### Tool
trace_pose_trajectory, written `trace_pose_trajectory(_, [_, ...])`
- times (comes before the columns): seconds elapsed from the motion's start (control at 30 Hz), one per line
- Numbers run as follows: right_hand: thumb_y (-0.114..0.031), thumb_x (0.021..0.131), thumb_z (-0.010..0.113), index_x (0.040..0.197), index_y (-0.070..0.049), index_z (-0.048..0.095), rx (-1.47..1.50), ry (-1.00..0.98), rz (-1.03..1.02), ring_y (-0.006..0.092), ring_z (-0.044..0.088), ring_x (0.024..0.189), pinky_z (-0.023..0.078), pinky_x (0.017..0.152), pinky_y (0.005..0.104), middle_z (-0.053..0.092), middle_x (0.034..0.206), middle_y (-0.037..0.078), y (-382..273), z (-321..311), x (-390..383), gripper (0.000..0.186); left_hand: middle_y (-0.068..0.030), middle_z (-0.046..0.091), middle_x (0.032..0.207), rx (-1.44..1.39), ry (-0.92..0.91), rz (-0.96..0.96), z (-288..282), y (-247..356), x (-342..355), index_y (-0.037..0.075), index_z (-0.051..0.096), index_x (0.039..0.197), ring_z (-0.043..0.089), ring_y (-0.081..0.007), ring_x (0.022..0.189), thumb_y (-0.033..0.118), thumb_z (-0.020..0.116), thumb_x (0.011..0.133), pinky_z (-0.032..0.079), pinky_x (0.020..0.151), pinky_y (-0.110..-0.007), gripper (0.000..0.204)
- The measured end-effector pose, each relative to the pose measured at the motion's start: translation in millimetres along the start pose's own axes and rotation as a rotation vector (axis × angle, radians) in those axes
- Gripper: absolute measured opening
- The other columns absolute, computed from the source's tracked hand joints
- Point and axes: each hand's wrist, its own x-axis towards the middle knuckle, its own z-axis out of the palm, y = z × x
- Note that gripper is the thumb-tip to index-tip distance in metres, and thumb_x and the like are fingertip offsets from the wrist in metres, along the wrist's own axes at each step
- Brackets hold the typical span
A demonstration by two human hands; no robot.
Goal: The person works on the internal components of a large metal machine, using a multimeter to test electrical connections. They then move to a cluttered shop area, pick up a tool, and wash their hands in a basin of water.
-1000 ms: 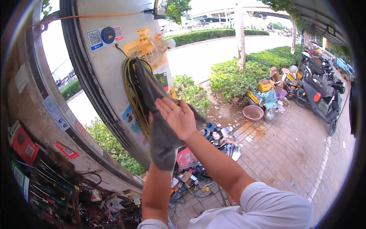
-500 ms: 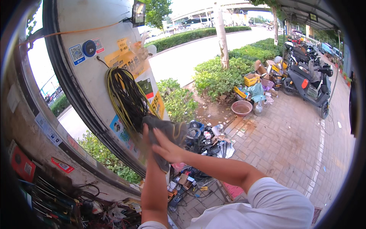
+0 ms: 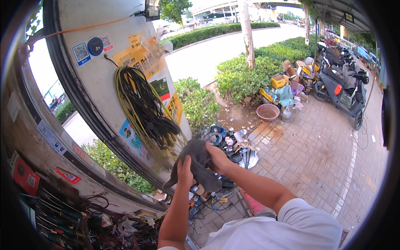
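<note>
A dark grey, soft piece of cloth (image 3: 197, 159) hangs bunched between my two hands, its ends drooping low on both sides. I cannot tell if it is a rag, a glove or a cap. My left hand (image 3: 185, 171) grips its near left part, thumb upward. Around its right side closes my right hand (image 3: 216, 158), with the fingers partly hidden behind the cloth. Just beyond and to the left, a coil of black and yellow cables (image 3: 143, 108) hangs on the light wall panel (image 3: 89, 21).
Loose parts and scraps (image 3: 233, 146) lie heaped on the paving beyond my hands. Tools (image 3: 58, 216) crowd the lower left. Farther right are a brown basin (image 3: 268, 112), yellow boxes (image 3: 279, 81) and a parked grey scooter (image 3: 343, 93).
The cloth has come down and slightly right, away from the cable coil. My hands, pressed close together before, now hold it apart at two sides.
</note>
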Motion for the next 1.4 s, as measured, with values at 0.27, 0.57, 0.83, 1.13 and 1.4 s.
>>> trace_pose_trajectory(0.27, [-0.029, 0.089, 0.049, 0.101, -0.002, 0.058, -0.147, 0.056, 0.251, 0.0124, 0.058, 0.089, 0.049, 0.075, 0.0294, 0.062, 0.097, 0.004, 1.9, -57.4, -48.2, 0.03, -0.0184, 0.052, 0.116, 0.996, -0.633, 0.468, 4.0, -0.1, -64.9, -0.002, 0.048, 0.115, 0.05, -0.0252, 0.107, 0.019, 0.052, 0.087, 0.039, 0.09, -0.035, 0.035])
trace_pose_trajectory(0.57, [-0.02, 0.083, 0.048, 0.084, 0.0, 0.058, -1.978, -0.654, -0.273, 0.0356, 0.056, 0.07, 0.045, 0.063, 0.041, 0.058, 0.075, 0.018, -90.8, 22.1, -52.6, 0.023, -0.006, 0.058, 0.096, 0.667, -0.479, 0.223, 24.9, 25.5, -19.3, -0.001, 0.058, 0.099, 0.055, -0.0132, 0.083, 0.016, 0.062, 0.082, 0.043, 0.076, -0.025, 0.024])
trace_pose_trajectory(0.83, [-0.02, 0.09, 0.048, 0.084, 0.001, 0.055, -1.12, -0.087, -0.395, 0.0079, 0.041, 0.062, 0.039, 0.056, 0.0277, 0.047, 0.062, 0.004, -104.6, 19.5, -3.0, 0.023, 0.003, 0.053, 0.074, 0.36, -0.221, -0.089, 13.7, 70.9, 36.7, 0.003, 0.059, 0.085, 0.045, -0.0029, 0.07, 0.016, 0.06, 0.084, 0.037, 0.061, -0.02, 0.013])
trace_pose_trajectory(1.13, [-0.025, 0.078, 0.062, 0.086, -0.001, 0.061, -1.414, 0.023, -0.961, 0.0303, 0.061, 0.075, 0.046, 0.067, 0.0367, 0.062, 0.077, 0.019, -171.4, 104.9, 99.0, 0.025, -0.0094, 0.063, 0.073, 0.981, 0.336, 0.746, 22.8, 235.1, 151.9, 0.002, 0.062, 0.083, 0.059, -0.0182, 0.068, 0.023, 0.061, 0.081, 0.044, 0.062, -0.03, 0.021])
trace_pose_trajectory(1.4, [-0.032, 0.068, 0.072, 0.074, 0.0, 0.063, -1.385, 0.126, -0.804, 0.027, 0.061, 0.067, 0.047, 0.066, 0.0357, 0.063, 0.069, 0.015, -181.5, 193.6, 263.9, 0.034, -0.0158, 0.062, 0.087, 1.81, 0.552, 0.521, -35.7, 277.9, 227.1, 0.009, 0.059, 0.087, 0.058, -0.0366, 0.085, 0.029, 0.048, 0.084, 0.045, 0.07, -0.046, 0.022])
